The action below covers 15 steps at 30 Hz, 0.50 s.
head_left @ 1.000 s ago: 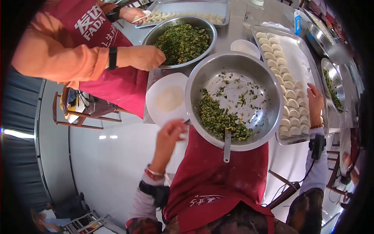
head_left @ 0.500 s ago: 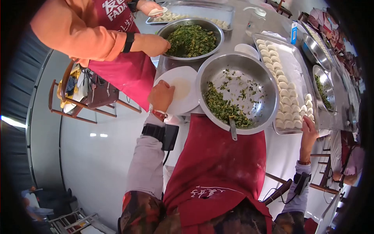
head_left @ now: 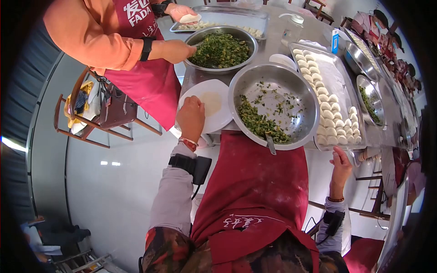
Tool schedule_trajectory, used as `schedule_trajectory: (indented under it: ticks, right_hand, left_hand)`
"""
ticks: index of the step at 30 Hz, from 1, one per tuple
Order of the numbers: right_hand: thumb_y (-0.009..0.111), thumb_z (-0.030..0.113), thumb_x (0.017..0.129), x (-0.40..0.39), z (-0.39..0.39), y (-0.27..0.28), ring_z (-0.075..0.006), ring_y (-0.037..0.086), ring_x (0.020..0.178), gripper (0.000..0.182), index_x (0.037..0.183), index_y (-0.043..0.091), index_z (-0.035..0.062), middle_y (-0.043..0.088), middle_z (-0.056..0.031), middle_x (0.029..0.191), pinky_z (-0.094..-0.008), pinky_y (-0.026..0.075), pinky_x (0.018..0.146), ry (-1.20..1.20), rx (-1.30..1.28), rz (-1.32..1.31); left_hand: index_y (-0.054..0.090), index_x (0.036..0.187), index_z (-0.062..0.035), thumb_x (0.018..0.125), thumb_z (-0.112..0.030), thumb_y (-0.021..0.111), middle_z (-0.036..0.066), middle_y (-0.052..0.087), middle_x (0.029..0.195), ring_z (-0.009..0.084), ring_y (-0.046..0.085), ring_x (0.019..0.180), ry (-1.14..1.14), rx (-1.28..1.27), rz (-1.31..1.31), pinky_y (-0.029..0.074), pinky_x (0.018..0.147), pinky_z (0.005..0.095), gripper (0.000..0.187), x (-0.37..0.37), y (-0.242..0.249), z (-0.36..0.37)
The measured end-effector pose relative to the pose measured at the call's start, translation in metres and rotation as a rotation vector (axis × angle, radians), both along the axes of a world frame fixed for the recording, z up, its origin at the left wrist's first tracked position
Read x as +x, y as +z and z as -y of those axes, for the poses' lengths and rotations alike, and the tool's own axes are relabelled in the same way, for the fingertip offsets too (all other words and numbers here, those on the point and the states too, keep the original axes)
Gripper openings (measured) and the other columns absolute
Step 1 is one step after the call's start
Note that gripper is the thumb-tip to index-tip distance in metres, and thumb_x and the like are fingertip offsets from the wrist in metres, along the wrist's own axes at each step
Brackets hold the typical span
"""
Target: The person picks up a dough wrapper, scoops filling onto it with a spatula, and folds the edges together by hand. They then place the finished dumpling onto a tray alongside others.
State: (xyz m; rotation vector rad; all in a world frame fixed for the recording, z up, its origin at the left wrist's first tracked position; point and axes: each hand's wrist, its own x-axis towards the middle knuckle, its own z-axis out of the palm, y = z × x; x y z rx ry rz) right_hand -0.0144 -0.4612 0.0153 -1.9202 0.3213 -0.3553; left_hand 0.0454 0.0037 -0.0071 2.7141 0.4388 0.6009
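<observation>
My left hand (head_left: pixel 191 117) rests at the left edge of a white plate (head_left: pixel 220 119) that bears pale round wrappers (head_left: pixel 211 103); its fingers are curled down and their tips are partly hidden. Right of the plate sits a large metal bowl (head_left: pixel 309 107) with chopped green filling (head_left: pixel 259 119) and a spoon (head_left: pixel 271 144) leaning on its near rim. My right hand (head_left: pixel 340 167) is just below the near edge of a metal tray (head_left: pixel 337 77) holding rows of folded dumplings (head_left: pixel 328 123). That hand holds nothing, its fingers partly bent and apart.
Across the table corner, a co-worker's hand reaches into another bowl (head_left: pixel 249 51) of filling, the other holding a wrapper. Behind are a dumpling tray (head_left: pixel 265 19), a clear jar (head_left: pixel 291 31) and a blue-white box (head_left: pixel 335 41). More bowls stand right; a chair (head_left: pixel 119 113) is left.
My right hand has moved off the dumplings at the tray's near end, down and left toward me. My left hand stays at the plate. The view has shifted slightly.
</observation>
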Motion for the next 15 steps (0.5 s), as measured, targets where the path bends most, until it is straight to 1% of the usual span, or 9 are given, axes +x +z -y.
schedule_trajectory:
  ticks: [1, 4, 7, 10, 13, 15]
  right_hand:
    - [0.058, 0.006, 0.089, -0.002, -0.002, -0.001, -0.0110, 0.060, 0.090, 0.019, 0.104, 0.068, 0.0027, 0.066, -0.0054, 0.110, -0.0237, 0.048, 0.065, 0.002, 0.032, -0.003]
    - [0.059, 0.005, 0.088, -0.006, -0.012, 0.001, -0.0110, 0.060, 0.090, 0.018, 0.103, 0.069, 0.0027, 0.066, -0.0055, 0.109, -0.0233, 0.048, 0.064, 0.025, 0.061, 0.000]
    - [0.059, 0.005, 0.088, -0.010, -0.013, -0.002, -0.0109, 0.060, 0.089, 0.018, 0.103, 0.069, 0.0026, 0.067, -0.0057, 0.108, -0.0230, 0.048, 0.064, 0.027, 0.075, -0.003]
    - [0.059, 0.005, 0.088, -0.015, -0.020, -0.002, -0.0108, 0.060, 0.089, 0.018, 0.102, 0.069, 0.0024, 0.067, -0.0058, 0.108, -0.0232, 0.048, 0.064, 0.023, 0.092, -0.023]
    - [0.056, 0.006, 0.088, -0.021, -0.027, 0.001, -0.0117, 0.059, 0.092, 0.021, 0.106, 0.067, 0.0018, 0.065, -0.0061, 0.111, -0.0249, 0.048, 0.070, 0.029, 0.092, -0.084]
    - [0.056, 0.006, 0.087, -0.024, -0.030, 0.000, -0.0119, 0.059, 0.091, 0.021, 0.105, 0.067, 0.0015, 0.065, -0.0060, 0.111, -0.0249, 0.048, 0.070, 0.035, 0.092, -0.085]
  left_hand:
    - [0.059, 0.091, -0.0082, 0.081, -0.022, 0.066, 0.009, 0.063, 0.085, 0.0292, 0.063, 0.077, -0.046, 0.056, 0.052, 0.049, 0.064, 0.0415, 0.018, -0.003, 0.001, 0.005]
    - [0.058, 0.095, -0.0089, 0.079, -0.021, 0.069, 0.009, 0.065, 0.087, 0.0283, 0.064, 0.076, -0.041, 0.000, 0.079, 0.049, 0.063, 0.0411, 0.023, 0.000, -0.009, 0.005]
    - [0.058, 0.101, -0.0094, 0.079, -0.019, 0.068, 0.007, 0.064, 0.087, 0.0281, 0.064, 0.077, 0.021, -0.117, 0.119, 0.049, 0.064, 0.0416, 0.026, 0.003, -0.009, 0.007]
    - [0.058, 0.106, -0.0099, 0.078, -0.017, 0.069, 0.006, 0.064, 0.087, 0.0269, 0.063, 0.077, -0.010, -0.099, 0.070, 0.049, 0.066, 0.0406, 0.031, 0.007, -0.016, -0.002]
    - [0.060, 0.109, -0.0116, 0.077, -0.014, 0.069, 0.006, 0.064, 0.087, 0.0262, 0.061, 0.079, -0.040, -0.153, 0.109, 0.048, 0.069, 0.0392, 0.033, 0.000, -0.014, 0.000]
    - [0.062, 0.105, -0.0107, 0.076, -0.012, 0.069, 0.006, 0.063, 0.086, 0.0258, 0.060, 0.079, -0.072, -0.158, 0.137, 0.048, 0.070, 0.0391, 0.029, -0.005, -0.018, 0.000]
